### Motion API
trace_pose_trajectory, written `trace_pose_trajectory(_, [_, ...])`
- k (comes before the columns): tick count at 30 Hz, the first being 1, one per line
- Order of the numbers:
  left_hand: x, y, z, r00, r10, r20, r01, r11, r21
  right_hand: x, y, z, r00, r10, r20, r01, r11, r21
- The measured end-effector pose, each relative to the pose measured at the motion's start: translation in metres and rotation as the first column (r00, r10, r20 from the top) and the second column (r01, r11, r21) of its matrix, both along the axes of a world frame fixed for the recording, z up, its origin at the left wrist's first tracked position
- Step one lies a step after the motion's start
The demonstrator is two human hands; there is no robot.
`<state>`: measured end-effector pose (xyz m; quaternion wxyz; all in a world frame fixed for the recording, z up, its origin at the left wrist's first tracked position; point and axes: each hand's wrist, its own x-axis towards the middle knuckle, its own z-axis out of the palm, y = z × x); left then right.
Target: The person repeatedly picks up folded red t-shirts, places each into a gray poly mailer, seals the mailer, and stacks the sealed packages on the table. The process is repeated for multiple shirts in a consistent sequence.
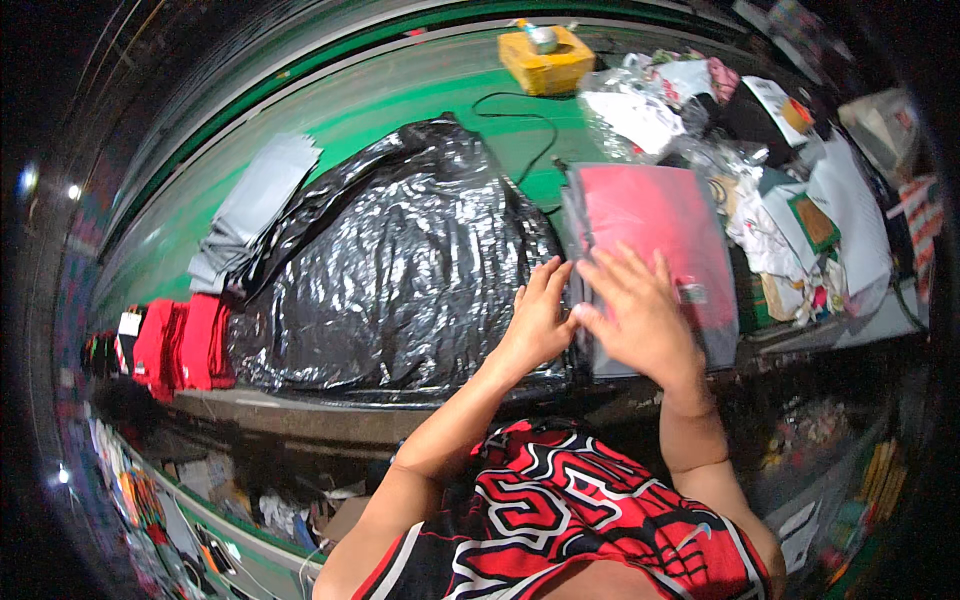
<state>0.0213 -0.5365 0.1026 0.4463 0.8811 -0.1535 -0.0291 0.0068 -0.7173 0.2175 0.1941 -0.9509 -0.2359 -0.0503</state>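
Observation:
A plastic-bagged red garment (637, 202) lies on top of a stack of bagged items, right of a large black plastic sheet or bag (390, 277). Over the lower left part of this bag rests my right hand (634, 319), its fingers spread and slightly blurred. My left hand (541, 311) is at the stack's left edge, beside the black plastic, with its fingers apart and nothing seen in them. The thumbs of both hands come close together. Whether the right palm presses on the bag or hovers just above it is hard to tell.
Grey plastic mailing bags (259, 187) lie fanned at the left, behind folded red garments (184, 341). A yellow taped box (546, 60) carries a tape roll at the back. A black cable (536, 116) crosses the green tabletop (390, 97). Loose plastic and papers (787, 217) clutter the right.

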Motion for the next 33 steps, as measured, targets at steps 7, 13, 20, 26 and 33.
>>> trace_pose_trajectory(7, [-0.024, 0.137, -0.015, 0.979, 0.203, 0.023, -0.204, 0.971, 0.124, -0.019, 0.125, -0.036, 0.962, 0.261, -0.077, -0.262, 0.965, -0.01])
trace_pose_trajectory(13, [-0.015, 0.342, -0.046, 0.906, 0.422, -0.029, -0.416, 0.902, 0.115, -0.017, 0.244, -0.06, 0.913, 0.314, -0.259, -0.33, 0.944, -0.017])
trace_pose_trajectory(20, [0.053, 0.61, -0.076, 0.71, 0.636, 0.303, -0.703, 0.659, 0.266, -0.023, 0.402, -0.071, 0.866, 0.36, -0.347, -0.394, 0.918, -0.032])
trace_pose_trajectory(26, [0.12, 0.741, -0.072, 0.683, 0.511, 0.522, -0.728, 0.531, 0.433, -0.038, 0.494, -0.083, 0.884, 0.311, -0.349, -0.329, 0.944, 0.007])
trace_pose_trajectory(33, [0.155, 0.788, -0.081, 0.867, 0.346, 0.359, -0.497, 0.535, 0.684, -0.052, 0.521, -0.089, 0.896, 0.161, -0.414, -0.192, 0.981, -0.034])
